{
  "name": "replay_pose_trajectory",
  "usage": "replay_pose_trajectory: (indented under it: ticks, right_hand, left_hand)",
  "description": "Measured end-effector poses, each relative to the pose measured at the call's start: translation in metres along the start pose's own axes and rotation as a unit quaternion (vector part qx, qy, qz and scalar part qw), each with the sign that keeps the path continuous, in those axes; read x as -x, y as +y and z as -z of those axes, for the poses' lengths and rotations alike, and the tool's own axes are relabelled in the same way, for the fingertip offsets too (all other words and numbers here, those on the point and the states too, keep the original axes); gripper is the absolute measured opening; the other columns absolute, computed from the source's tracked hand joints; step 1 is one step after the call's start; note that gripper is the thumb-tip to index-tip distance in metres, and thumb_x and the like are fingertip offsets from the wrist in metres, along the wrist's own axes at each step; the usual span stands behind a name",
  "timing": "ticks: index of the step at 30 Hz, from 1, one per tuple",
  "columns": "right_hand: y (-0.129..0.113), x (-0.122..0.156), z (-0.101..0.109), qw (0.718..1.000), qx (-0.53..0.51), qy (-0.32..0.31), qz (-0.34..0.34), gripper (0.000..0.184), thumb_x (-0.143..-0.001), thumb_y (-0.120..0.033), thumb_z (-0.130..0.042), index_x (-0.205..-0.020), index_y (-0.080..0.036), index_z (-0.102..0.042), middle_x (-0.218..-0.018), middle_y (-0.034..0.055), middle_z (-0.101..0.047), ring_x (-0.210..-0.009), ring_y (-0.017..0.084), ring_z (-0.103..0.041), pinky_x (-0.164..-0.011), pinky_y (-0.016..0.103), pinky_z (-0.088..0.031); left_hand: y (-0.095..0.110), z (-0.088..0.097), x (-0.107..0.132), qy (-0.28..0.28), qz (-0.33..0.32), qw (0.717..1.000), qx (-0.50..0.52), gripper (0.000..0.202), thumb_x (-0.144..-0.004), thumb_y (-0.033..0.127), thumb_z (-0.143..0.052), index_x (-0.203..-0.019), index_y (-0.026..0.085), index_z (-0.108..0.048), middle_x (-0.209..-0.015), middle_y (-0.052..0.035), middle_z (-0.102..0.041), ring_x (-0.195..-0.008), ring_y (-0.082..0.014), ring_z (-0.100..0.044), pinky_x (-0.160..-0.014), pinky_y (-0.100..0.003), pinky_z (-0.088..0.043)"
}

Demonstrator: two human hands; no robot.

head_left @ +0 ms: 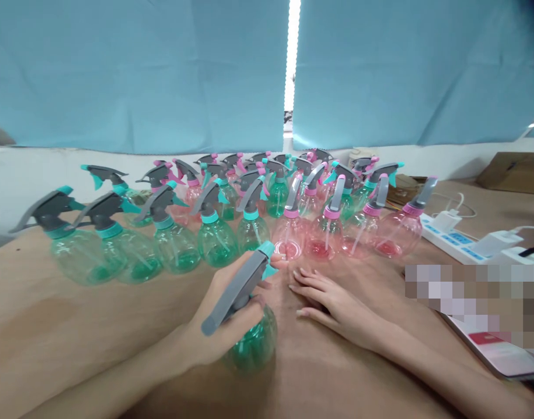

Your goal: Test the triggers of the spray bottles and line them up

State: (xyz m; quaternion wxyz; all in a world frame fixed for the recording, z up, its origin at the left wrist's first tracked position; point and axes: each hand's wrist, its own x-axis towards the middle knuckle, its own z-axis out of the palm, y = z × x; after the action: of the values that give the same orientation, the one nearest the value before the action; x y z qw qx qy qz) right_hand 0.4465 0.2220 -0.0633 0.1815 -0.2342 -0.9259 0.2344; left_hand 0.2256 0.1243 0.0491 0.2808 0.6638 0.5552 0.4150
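My left hand (225, 317) is wrapped round a green spray bottle (254, 343) with a grey trigger head, standing on the brown table (74, 326) near me. My right hand (332, 302) lies flat on the table just right of that bottle, fingers stretched out, holding nothing. Beyond both hands stand several rows of spray bottles: green ones (174, 244) to the left, pink ones (323, 235) to the right.
A white power strip (450, 238) with plugged-in chargers lies at the right. A phone (506, 355) rests near the right edge beside a blurred patch. A cardboard box (515, 171) sits at the far right. Blue curtains (140, 70) hang behind.
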Motion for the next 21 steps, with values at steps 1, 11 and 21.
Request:
replay_pose_trajectory:
  ticks: [1, 11, 21]
  right_hand:
    - [0.0000, 0.0001, -0.0001, 1.000, 0.002, -0.002, -0.001, 0.050, -0.093, -0.048, -0.051, -0.138, -0.027, -0.049, -0.146, 0.0068, -0.045, -0.138, 0.028, -0.033, -0.112, 0.052, -0.030]
    - [-0.0018, -0.0004, 0.0002, 1.000, 0.007, -0.009, -0.005, 0.049, -0.094, -0.047, -0.049, -0.138, -0.025, -0.049, -0.145, 0.0074, -0.046, -0.138, 0.028, -0.034, -0.112, 0.052, -0.030]
    - [-0.0012, 0.0000, 0.0027, 1.000, 0.008, -0.018, -0.001, 0.050, -0.095, -0.048, -0.047, -0.138, -0.023, -0.049, -0.147, 0.0065, -0.044, -0.139, 0.027, -0.031, -0.113, 0.049, -0.030]
  left_hand:
    - [-0.0015, -0.0003, 0.0003, -0.010, 0.008, 1.000, 0.015, 0.039, -0.066, 0.028, -0.051, -0.103, 0.025, -0.061, -0.077, -0.0027, -0.064, -0.065, -0.0206, -0.061, -0.058, -0.033, -0.055]
    - [-0.0074, 0.0080, 0.0020, -0.057, 0.049, 0.996, 0.047, 0.030, -0.072, 0.022, -0.057, -0.102, 0.025, -0.056, -0.096, -0.0035, -0.069, -0.084, -0.0235, -0.068, -0.073, -0.035, -0.058]
    - [-0.0091, 0.0081, 0.0000, -0.067, 0.055, 0.994, 0.061, 0.041, -0.073, 0.019, -0.055, -0.114, 0.024, -0.055, -0.107, -0.0053, -0.067, -0.089, -0.0215, -0.067, -0.076, -0.030, -0.056]
